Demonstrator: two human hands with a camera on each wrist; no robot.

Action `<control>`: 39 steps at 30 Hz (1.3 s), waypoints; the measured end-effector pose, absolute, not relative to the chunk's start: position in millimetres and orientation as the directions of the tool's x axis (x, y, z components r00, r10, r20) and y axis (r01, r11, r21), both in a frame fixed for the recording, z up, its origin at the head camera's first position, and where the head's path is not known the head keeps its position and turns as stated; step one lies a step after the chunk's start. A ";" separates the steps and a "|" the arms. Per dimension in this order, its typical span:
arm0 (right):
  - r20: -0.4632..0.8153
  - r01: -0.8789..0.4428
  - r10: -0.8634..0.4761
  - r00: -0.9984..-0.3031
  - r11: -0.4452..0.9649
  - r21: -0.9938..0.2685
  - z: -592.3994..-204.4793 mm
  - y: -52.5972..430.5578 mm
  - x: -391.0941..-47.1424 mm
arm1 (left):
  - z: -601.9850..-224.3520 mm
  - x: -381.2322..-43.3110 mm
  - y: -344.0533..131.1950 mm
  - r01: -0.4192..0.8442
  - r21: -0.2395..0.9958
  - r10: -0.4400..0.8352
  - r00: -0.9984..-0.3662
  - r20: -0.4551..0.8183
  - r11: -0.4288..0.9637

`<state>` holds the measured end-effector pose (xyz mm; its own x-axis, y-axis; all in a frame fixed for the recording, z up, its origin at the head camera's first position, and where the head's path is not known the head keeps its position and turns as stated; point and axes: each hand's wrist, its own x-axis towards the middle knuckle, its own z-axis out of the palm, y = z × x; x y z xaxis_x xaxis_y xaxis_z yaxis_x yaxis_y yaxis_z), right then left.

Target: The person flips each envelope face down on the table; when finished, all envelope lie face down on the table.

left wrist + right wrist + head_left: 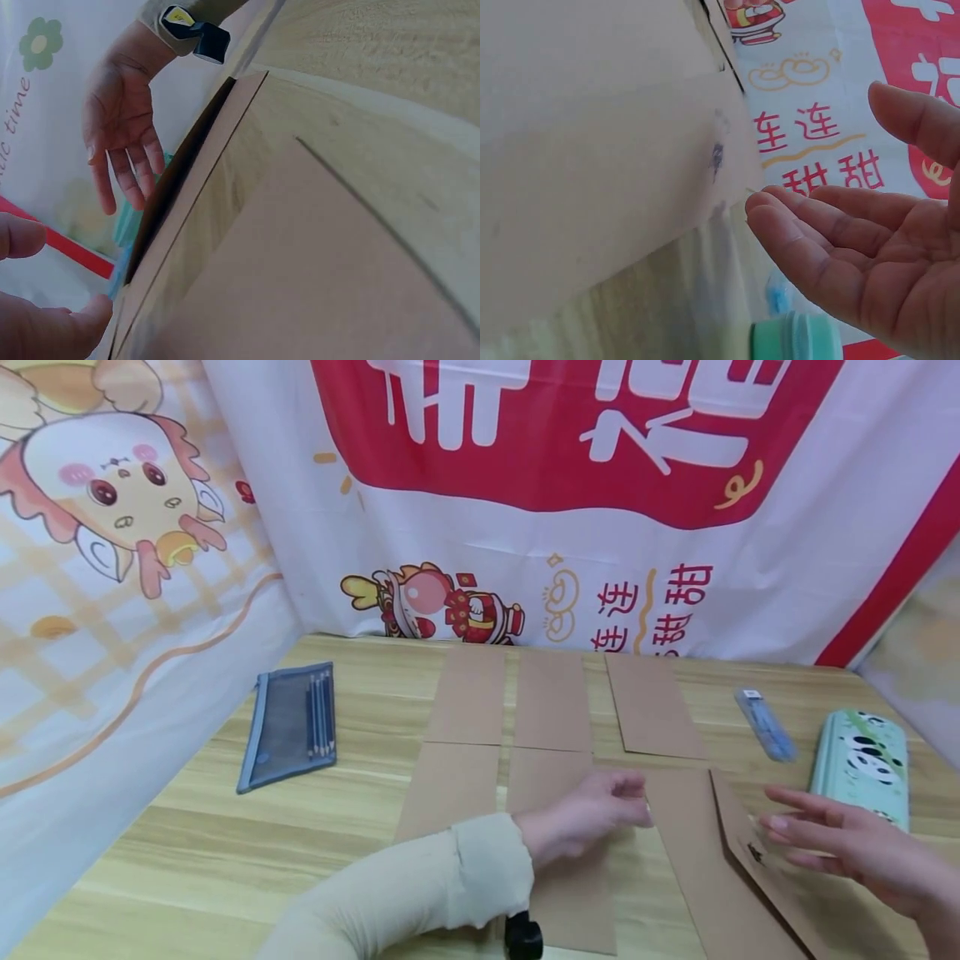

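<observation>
A brown kraft paper envelope (705,852) lies at the front right, its long flap (757,860) partly raised. A small dark mark shows on the flap. My right hand (855,843) hovers by the flap's outer side, and in the right wrist view its fingers (832,240) are extended with nothing held. To the left of this envelope is my left hand (592,814), above another flat brown paper piece (562,893). Thumb and finger of the left hand stand apart in the left wrist view, holding nothing; some of its fingers are hidden.
More brown paper pieces (551,702) lie in rows on the wooden table (360,843). A blue mesh pouch (281,727) with pencils is at left. Rightward are a small blue packet (765,724) and a mint panda case (862,764). Printed cloth (465,543) hangs behind.
</observation>
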<state>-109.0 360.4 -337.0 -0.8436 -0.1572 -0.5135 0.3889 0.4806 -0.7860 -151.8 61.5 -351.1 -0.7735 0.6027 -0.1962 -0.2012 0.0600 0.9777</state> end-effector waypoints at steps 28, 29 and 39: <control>-0.468 0.418 -0.315 -0.826 0.214 -0.883 -358.1 367.1 -110.7 | -366.4 -141.8 91.2 -0.279 0.959 0.393 -0.888 -0.239 -0.047; -0.466 0.417 -0.315 -0.826 0.215 -0.883 -357.8 365.8 -110.8 | -365.3 -141.7 90.7 -0.274 0.960 0.388 -0.892 -0.233 -0.053; -0.441 0.386 -0.364 -0.820 0.217 -0.897 -352.2 342.4 -115.5 | -354.2 -134.3 76.7 -0.108 0.994 0.401 -0.910 -0.109 0.026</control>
<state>-115.5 342.4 -352.2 -0.8202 -0.3645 -0.4409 0.3858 0.2166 -0.8968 -134.3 76.7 -354.2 -0.9097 0.4009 -0.1088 -0.1075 0.0256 0.9939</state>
